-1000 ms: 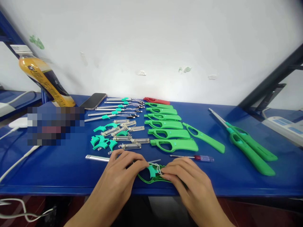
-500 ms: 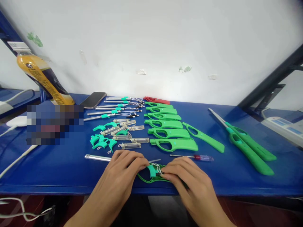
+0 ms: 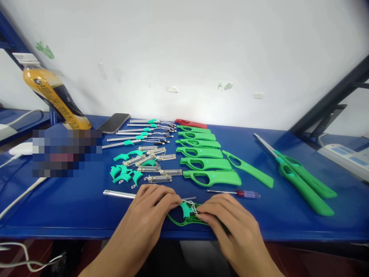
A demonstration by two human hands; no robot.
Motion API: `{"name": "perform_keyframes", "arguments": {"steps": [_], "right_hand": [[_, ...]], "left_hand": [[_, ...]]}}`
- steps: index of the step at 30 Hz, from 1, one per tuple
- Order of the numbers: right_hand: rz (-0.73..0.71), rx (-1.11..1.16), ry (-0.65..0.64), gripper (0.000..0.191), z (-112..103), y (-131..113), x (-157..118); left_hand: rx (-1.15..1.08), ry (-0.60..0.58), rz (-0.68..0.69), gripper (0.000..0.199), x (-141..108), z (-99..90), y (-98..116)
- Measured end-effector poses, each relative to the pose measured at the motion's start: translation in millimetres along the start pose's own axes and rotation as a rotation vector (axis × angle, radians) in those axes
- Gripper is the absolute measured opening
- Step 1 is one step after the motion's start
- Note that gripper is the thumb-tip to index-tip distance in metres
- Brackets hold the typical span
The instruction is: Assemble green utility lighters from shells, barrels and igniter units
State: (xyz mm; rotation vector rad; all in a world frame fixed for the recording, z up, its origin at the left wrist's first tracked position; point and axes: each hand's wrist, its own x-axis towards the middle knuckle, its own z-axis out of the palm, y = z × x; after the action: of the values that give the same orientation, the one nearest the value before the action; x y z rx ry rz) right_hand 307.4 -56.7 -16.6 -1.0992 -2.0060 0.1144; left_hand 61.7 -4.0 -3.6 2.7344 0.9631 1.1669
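Observation:
Near the table's front edge lies a green lighter shell (image 3: 181, 221), its inside facing up. My left hand (image 3: 152, 211) is closed around the shell's front end, where a silver metal tube (image 3: 119, 194) sticks out to the left. A teal trigger (image 3: 185, 210) sits in the shell between my hands, with white wires (image 3: 192, 204) looping beside it. My right hand (image 3: 230, 219) has its fingers pinched over the shell's handle by the wires; what the fingertips press on is partly hidden. Behind that hand lies a screwdriver (image 3: 245, 193) with a clear purple-red handle.
Several green shells (image 3: 213, 178) and a red one (image 3: 190, 123) lie in a column. Left of them are clear fuel tanks (image 3: 160, 179), teal triggers (image 3: 121, 157) and wired metal tubes (image 3: 127, 142). Two lighters (image 3: 305, 188) lie right. A phone (image 3: 114, 123) and bottle (image 3: 57, 94) stand back left.
Both hands stay in nearly the same place on the lighter shell. The whole view has shifted very slightly; nothing on the table has visibly moved.

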Motion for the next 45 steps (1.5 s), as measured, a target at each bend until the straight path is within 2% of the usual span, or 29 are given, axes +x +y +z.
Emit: {"name": "perform_keyframes", "arguments": {"steps": [13, 19, 22, 36, 45], "right_hand": [[0.026, 0.029, -0.010, 0.013, -2.8, -3.9, 1.3], [0.029, 0.042, -0.008, 0.013, -4.1, -4.6, 0.0], [0.028, 0.048, -0.008, 0.014, -4.5, -4.6, -0.1], [-0.020, -0.001, -0.015, 0.014, -5.3, -6.9, 0.4], [-0.060, -0.037, 0.002, 0.013, -4.3, -7.6, -0.3]], "left_hand": [[-0.041, -0.035, -0.049, 0.032, -7.2, 0.4, 4.4], [-0.076, -0.113, -0.090, 0.014, -4.6, -8.8, 15.6], [-0.080, -0.128, -0.097, 0.014, -5.1, -10.0, 17.9], [-0.025, -0.107, -0.021, 0.021, -2.9, -10.3, 17.9], [-0.031, -0.078, -0.048, 0.020, -3.7, -10.1, 19.0]]}}
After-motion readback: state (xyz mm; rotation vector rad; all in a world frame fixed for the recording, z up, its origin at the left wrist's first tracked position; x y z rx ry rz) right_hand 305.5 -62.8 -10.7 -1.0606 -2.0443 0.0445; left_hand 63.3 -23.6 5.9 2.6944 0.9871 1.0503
